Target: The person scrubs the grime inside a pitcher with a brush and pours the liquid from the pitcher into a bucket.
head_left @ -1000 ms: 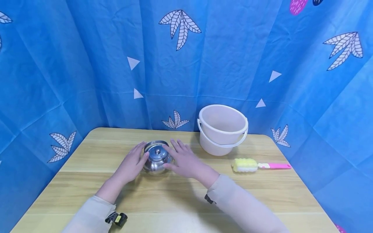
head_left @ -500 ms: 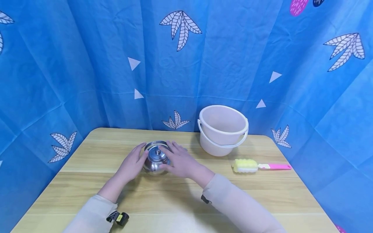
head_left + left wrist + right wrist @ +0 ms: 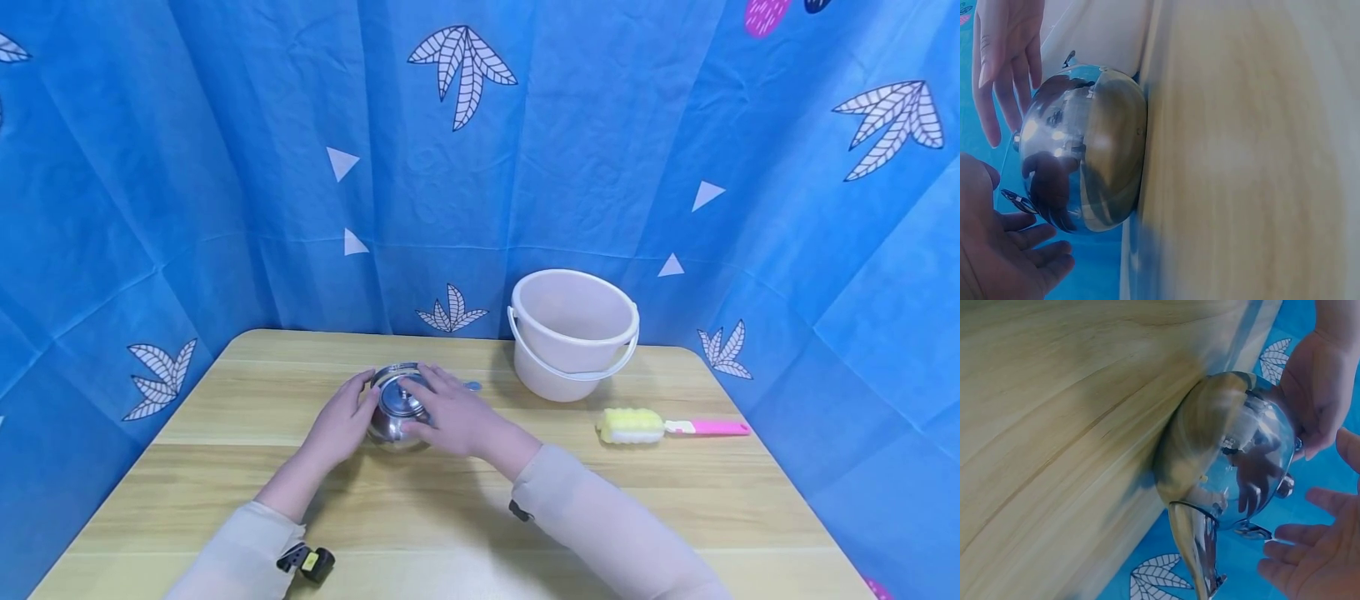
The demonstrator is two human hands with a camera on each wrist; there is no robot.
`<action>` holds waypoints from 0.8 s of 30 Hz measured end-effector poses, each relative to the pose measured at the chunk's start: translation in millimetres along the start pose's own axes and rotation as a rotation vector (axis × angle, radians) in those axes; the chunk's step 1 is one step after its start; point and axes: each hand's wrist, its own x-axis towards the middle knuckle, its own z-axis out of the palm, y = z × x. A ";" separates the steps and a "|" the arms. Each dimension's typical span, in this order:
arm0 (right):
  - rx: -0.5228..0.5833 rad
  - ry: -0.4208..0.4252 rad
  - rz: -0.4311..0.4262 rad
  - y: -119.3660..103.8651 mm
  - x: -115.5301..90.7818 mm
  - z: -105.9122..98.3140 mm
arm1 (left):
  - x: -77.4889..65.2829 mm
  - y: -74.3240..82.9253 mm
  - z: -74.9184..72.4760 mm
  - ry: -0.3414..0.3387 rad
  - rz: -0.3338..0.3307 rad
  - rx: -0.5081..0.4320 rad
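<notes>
A shiny stainless steel teapot [image 3: 390,427] with a knobbed lid [image 3: 396,401] stands upright on the table. At its left side is my left hand [image 3: 337,427], thumb and fingers spread around that side. My right hand [image 3: 459,418] reaches over the right of the lid and hides part of it. The right wrist view shows its fingers extended near the lid knob [image 3: 1285,485] and the spout [image 3: 1195,553]. In the left wrist view, the left hand's relaxed fingers [image 3: 1047,253] lie beside the teapot's handle [image 3: 1019,201]; contact is hard to tell.
A white bucket [image 3: 558,379] with its handle hanging down stands behind and to the right. A yellow-and-white sponge brush [image 3: 630,425] with a pink handle lies at the table's right. A blue patterned curtain [image 3: 420,183] surrounds the wooden table [image 3: 420,533].
My right hand has moved left, farther over the lid, and the spout tip now shows beyond it. My left hand and the teapot have stayed almost in place.
</notes>
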 end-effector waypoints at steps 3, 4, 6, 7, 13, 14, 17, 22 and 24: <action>-0.003 0.002 -0.004 -0.8 1.7 1.5 | 0.8 -1.4 1.8 -0.002 -0.012 -0.009; -0.004 0.004 -0.005 -1.0 2.1 1.8 | 0.9 -1.8 2.2 -0.003 -0.014 -0.012; -0.002 0.011 -0.010 -1.1 3.0 2.1 | 0.9 -2.0 2.7 -0.005 -0.019 -0.015; 0.000 0.013 -0.011 -1.0 3.7 2.2 | 0.9 -2.4 2.8 -0.006 -0.024 -0.018; 0.012 0.017 -0.022 -2.0 7.6 1.2 | 0.1 -1.9 3.0 -0.010 -0.035 -0.026; 0.008 0.019 -0.024 -2.6 8.3 1.0 | 0.3 -1.8 3.1 -0.009 -0.036 -0.029; -0.018 0.031 -0.025 -4.0 10.4 1.9 | 0.8 -1.8 3.6 -0.008 -0.031 -0.029; -0.093 0.056 -0.033 -7.6 12.7 3.7 | 0.9 -1.5 4.2 -0.009 -0.032 -0.041; -0.128 0.068 -0.043 -9.0 13.5 4.6 | 0.8 -1.6 4.4 -0.009 -0.033 -0.042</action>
